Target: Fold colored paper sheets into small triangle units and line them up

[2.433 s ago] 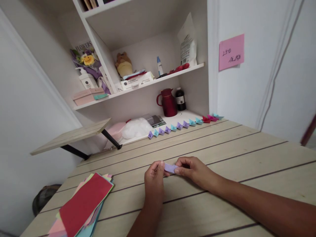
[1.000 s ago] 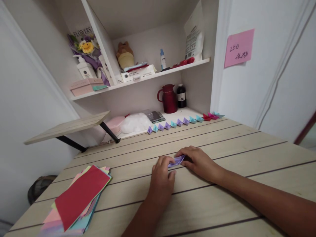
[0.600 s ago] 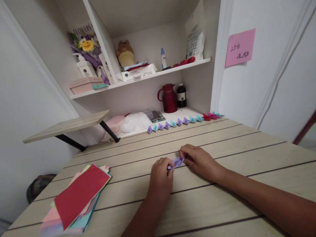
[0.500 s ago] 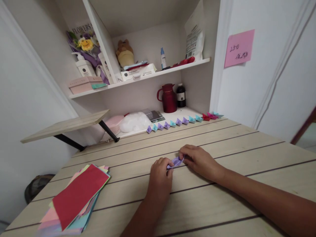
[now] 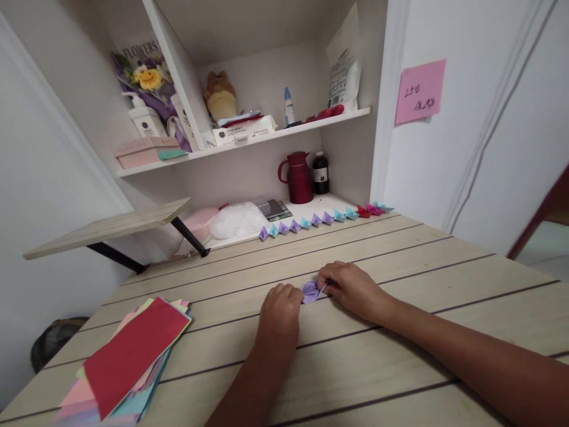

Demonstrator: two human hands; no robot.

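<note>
Between my hands, just above the wooden tabletop (image 5: pixel 355 367), is a small piece of folded purple paper (image 5: pixel 312 292). My left hand (image 5: pixel 281 311) pinches its left end, and my right hand (image 5: pixel 349 287) pinches the right end. The fingers partly cover both ends of the paper. Beyond my hands, a row of small folded paper boats (image 5: pixel 306 223) in purple, light blue, red and pink lines the table's far edge. A loose stack of coloured paper sheets (image 5: pixel 137 356), a red one on top, lies to the left of my left hand.
A small raised wooden shelf (image 5: pixel 111 228) on black brackets stands at the back left. Behind the table, a white cabinet holds a dark red jug (image 5: pixel 299 178), a dark bottle (image 5: pixel 320 173) and a white fluffy bundle (image 5: pixel 239 220). A pink note (image 5: pixel 420 92) sticks to the wall.
The purple paper looks wider and more opened between my fingers than before. Both hands keep hold of its ends. The whole view has shifted slightly.
</note>
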